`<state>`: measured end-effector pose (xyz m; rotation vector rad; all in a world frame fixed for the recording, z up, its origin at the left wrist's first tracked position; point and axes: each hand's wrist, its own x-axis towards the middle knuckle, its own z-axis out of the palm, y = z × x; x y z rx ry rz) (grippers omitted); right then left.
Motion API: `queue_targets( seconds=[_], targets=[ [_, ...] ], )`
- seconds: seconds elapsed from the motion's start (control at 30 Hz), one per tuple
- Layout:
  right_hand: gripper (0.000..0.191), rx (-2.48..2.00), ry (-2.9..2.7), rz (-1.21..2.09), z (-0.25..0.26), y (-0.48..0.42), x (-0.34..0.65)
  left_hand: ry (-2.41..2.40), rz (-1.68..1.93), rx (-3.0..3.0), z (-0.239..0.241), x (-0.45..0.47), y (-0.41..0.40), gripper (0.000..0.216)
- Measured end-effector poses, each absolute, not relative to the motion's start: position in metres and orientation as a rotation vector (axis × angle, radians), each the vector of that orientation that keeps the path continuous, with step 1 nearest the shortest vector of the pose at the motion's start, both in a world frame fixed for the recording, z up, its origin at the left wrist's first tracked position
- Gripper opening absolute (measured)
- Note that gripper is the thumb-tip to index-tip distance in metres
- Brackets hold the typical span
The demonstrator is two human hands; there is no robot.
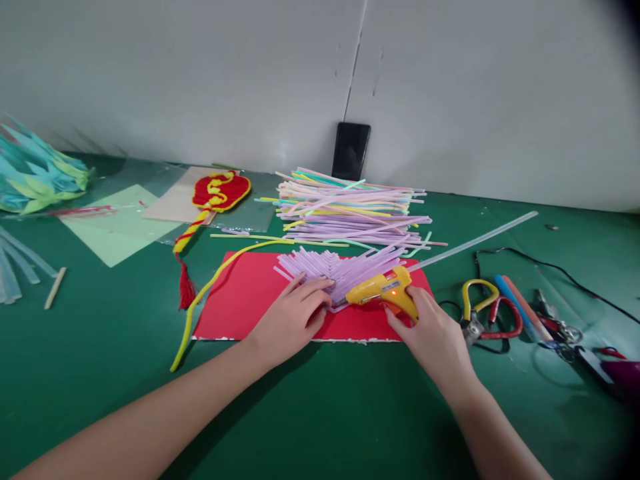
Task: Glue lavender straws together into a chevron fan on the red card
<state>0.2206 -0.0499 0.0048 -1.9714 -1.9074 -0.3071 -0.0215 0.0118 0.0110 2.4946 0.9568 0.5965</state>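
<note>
On a red board (235,293) lies a fan-like, V-patterned piece of light purple pipe cleaners (360,267). My left hand (295,310) is over its left lower part, with thumb and index finger pinched together at the bottom edge and the other fingers resting on the stems. In my right hand (433,333) is a yellow hot glue gun (385,290), its small light glowing orange. The nozzle points left and meets the lower point of the purple piece, close to my left fingertips. A long clear glue stick (480,239) sticks out from the gun's back.
Behind the board lies a pile of pastel pipe cleaners (350,207); a phone (351,150) leans on the wall. Pliers (487,310) and keys (560,330) sit at right near a black cord (565,270). At left are a red-yellow fan (220,191) and glue sticks (15,267).
</note>
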Motion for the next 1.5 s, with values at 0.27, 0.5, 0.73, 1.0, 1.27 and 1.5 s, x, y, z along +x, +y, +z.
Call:
queue_targets(
  seconds=[0.27,0.5,0.73,1.0,1.27,1.5],
  targets=[
    [0.031,-1.948,-1.925,-0.322,0.0053,-0.0493,0.221,0.95,0.601,2.502,0.0095,-0.0214,0.0122,0.016],
    [0.032,-1.899,-1.946,-0.326,0.0019,-0.0492,0.2237,0.932,0.613,2.515,0.008,-0.0221,0.0131,0.015],
    [0.033,-1.892,-1.954,-0.319,0.0023,-0.0497,0.225,0.939,0.601,2.52,0.007,-0.0223,0.0134,0.015],
    [0.033,-1.887,-1.971,-0.334,0.0041,-0.049,0.2254,0.945,0.589,2.516,0.0076,-0.0219,0.0136,0.015],
    [0.032,-1.902,-1.955,-0.301,0.0048,-0.0493,0.2256,0.937,0.585,2.53,0.0074,-0.0226,0.0126,0.017],
    [0.033,-1.909,-1.948,-0.283,0.0033,-0.0491,0.226,0.935,0.585,2.527,0.0083,-0.0218,0.0136,0.017]
  ],
)
